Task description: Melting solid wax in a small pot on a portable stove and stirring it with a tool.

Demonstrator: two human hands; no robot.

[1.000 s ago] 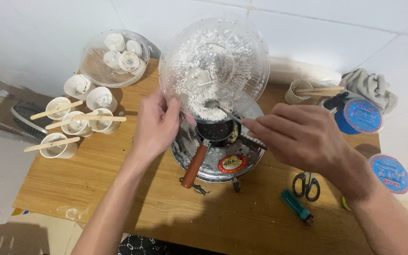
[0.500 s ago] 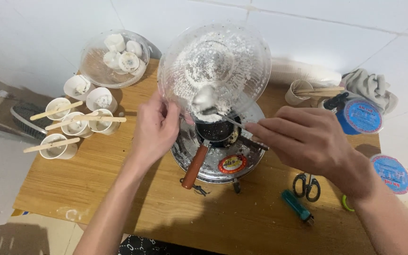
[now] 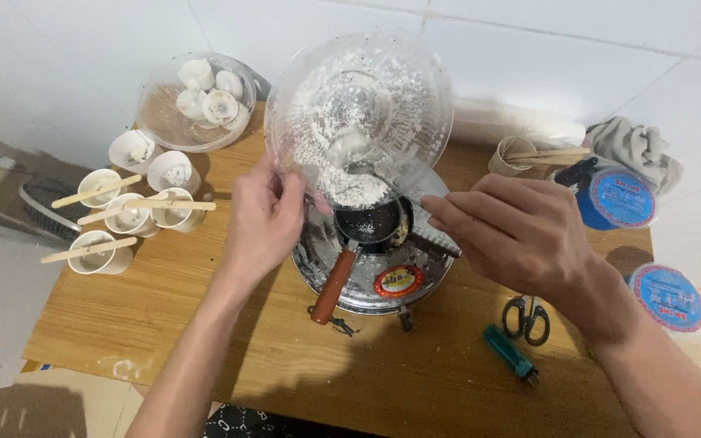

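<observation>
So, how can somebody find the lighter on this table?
Start at the round metal stove in the middle of the wooden table. Go right toward the near edge: below the black-handled scissors lies the lighter, the only slim teal stick there.

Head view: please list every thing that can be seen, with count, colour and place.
tilted bowl: one, clear plastic, white flakes inside, above the pan
spoon: one, metal, inside tilted bowl
small pan: one, dark, brown handle, on the stove
stove: one, silver, table centre
second bowl: one, clear, white pieces inside, far left
paper cups: six, white, four with wooden sticks, left
cup with sticks: one, far right
tape rolls: two, blue, right
scissors: one, black, right
lighter: one, teal, near edge
cloth: one, grey, far right
table: one, wooden
left hand: grip on tilted bowl
right hand: grip on spoon
</observation>
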